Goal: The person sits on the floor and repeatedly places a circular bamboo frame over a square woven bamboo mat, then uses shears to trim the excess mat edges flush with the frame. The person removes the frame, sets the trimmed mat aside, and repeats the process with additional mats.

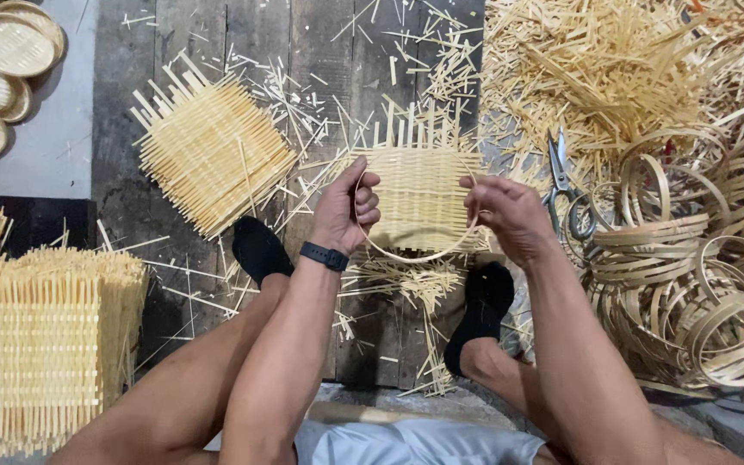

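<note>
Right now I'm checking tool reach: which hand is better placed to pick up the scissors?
Probably the right hand: the scissors lie just beyond it on that side. The left hand is across the woven mat. Both hands grip the thin hoop.

Scissors (pixel 564 185) lie between loose bamboo strips (pixel 596 60) and stacked hoops (pixel 691 293).

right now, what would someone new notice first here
At centre, the left hand and right hand hold a thin bamboo hoop against a square woven mat. A pile of bamboo rings fills the right side, with scissors beside it, and stacked woven mats sit lower left.
</note>
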